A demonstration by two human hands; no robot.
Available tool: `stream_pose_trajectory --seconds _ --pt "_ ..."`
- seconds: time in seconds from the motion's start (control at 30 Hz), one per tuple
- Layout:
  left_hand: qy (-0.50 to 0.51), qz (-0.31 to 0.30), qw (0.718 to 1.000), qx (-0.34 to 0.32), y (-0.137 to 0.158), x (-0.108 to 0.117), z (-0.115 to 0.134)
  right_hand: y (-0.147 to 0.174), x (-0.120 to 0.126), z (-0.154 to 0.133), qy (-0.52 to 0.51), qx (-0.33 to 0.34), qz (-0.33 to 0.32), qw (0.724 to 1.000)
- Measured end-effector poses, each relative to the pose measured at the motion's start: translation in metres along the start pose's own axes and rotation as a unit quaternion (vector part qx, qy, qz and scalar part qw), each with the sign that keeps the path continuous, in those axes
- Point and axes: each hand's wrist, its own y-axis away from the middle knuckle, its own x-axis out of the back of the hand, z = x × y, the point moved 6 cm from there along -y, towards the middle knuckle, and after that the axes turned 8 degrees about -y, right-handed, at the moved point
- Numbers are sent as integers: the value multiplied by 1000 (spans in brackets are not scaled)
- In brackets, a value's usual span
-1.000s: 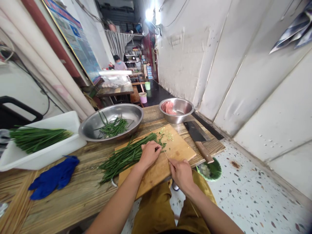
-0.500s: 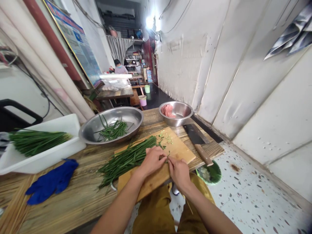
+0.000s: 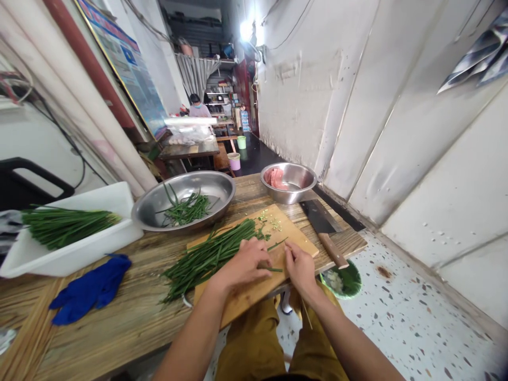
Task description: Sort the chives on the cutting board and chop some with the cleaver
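Observation:
On the wooden cutting board (image 3: 246,307) lies a loose pile of long green chives (image 3: 214,253). My left hand (image 3: 246,264) rests at the near right side of the pile, fingers curled; a short length of chive sticks out rightward by its thumb. To the right, my right hand (image 3: 300,264) is closed in a pinch above the board's right side. A thin bamboo skewer (image 3: 307,316) shows below its wrist, its upper part hidden by the hand. Another chive stalk (image 3: 278,244) reaches up to the right fingertips. Small pale cut bits (image 3: 273,219) are scattered near the board's far corner.
A cleaver (image 3: 323,227) lies right of the board. Behind stand a steel bowl with pink meat (image 3: 288,182) and a wide steel basin (image 3: 222,196) holding chives. At left are a white tub (image 3: 79,259), blue glove (image 3: 91,288) and skewers (image 3: 29,328). A person (image 3: 199,108) sits farther back.
My hands have moved apart: the right has shifted right and slightly up, away from the left. Chive pieces now show in the gap between them.

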Motion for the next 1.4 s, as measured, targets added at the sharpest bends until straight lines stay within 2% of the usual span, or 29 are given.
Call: stream_pose_trajectory --seconds 0.13,0.27,0.33,0.4,0.53,0.63,0.77,0.87,1.0,1.4 --pt "-16 -23 999 24 -3 -10 0 -7 16 12 -16 -21 43 999" --pt "5 -18 1000 21 -2 -7 2 -8 32 29 -77 -36 72 994" --pt "34 20 999 23 -2 -1 1 -4 39 37 -107 -39 87 990" --pt "90 87 991 52 -2 6 -6 3 48 43 -122 -49 117 984" --pt "235 216 932 171 1 7 -36 23 67 38 -97 -47 176 978" --pt "290 250 896 226 0 -1 -48 33 68 14 -78 15 138 987" --pt "287 253 894 234 -6 -5 -41 39 52 -21 -68 108 20 992" --pt "276 241 903 222 -11 -7 -29 40 45 -28 -73 96 -26 992" --pt "263 244 907 219 -15 -8 -20 41 43 -23 -71 63 -36 995" --pt "220 247 921 208 -19 -8 -23 40 38 -14 -89 34 -48 994"
